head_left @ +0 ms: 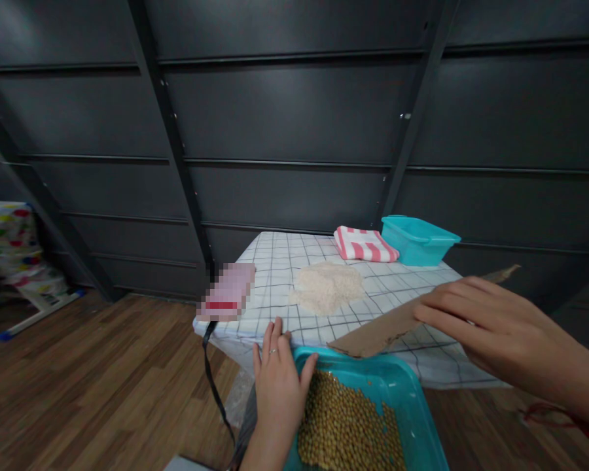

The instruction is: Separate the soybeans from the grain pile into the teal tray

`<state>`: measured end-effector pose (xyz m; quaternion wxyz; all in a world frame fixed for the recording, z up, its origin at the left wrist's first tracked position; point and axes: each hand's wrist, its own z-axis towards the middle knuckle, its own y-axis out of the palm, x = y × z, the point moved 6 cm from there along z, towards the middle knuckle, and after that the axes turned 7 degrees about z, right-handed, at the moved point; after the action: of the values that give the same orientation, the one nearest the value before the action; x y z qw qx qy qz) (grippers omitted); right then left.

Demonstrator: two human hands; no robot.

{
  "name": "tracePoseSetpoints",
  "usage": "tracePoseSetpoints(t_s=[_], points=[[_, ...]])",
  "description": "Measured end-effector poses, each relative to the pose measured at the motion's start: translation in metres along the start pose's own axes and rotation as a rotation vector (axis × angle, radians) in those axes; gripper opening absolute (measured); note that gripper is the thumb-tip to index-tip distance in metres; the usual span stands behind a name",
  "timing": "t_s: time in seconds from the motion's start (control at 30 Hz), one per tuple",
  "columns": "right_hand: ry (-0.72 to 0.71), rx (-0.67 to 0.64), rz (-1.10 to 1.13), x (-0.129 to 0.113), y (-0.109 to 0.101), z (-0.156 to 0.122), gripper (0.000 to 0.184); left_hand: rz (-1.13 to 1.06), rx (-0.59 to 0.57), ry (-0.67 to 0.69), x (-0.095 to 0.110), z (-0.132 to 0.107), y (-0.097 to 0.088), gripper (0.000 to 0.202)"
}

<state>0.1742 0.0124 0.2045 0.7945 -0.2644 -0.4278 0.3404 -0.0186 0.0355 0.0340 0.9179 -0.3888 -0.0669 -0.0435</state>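
Note:
My right hand is closed around a strip of brown cardboard. The strip slants over the table's front edge, its low end just above the far rim of a teal plastic basin. Brown soybeans cover much of the basin's bottom. My left hand lies along the basin's left rim with its fingers stretched out and apart, the fingertips at the tablecloth edge and the thumb over the inside of the rim. Beyond both hands, a pale heap of grains is spread on the checked tablecloth.
A folded pink-and-white striped towel and a second teal basin stand at the back right of the table. A blurred pinkish packet lies at the left edge, a black strap hanging below. Dark wall panels rise behind.

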Motion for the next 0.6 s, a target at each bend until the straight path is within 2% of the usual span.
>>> tracePoseSetpoints(t_s=[0.17,0.33,0.47,0.6], points=[[0.016,-0.003,0.025,0.000,-0.011,-0.008,0.041,-0.002,-0.002,-0.004,0.000,0.000,0.001,0.037],[0.077,-0.013,-0.130,0.012,-0.007,-0.011,0.038,0.003,-0.020,-0.005,0.000,0.000,0.001,0.037],[0.132,-0.020,-0.298,0.031,0.016,-0.004,0.034,0.003,-0.015,-0.001,0.002,0.000,-0.001,0.037],[0.184,-0.055,-0.377,0.049,0.056,0.010,0.030,-0.002,-0.012,0.000,0.004,0.001,-0.001,0.036]])
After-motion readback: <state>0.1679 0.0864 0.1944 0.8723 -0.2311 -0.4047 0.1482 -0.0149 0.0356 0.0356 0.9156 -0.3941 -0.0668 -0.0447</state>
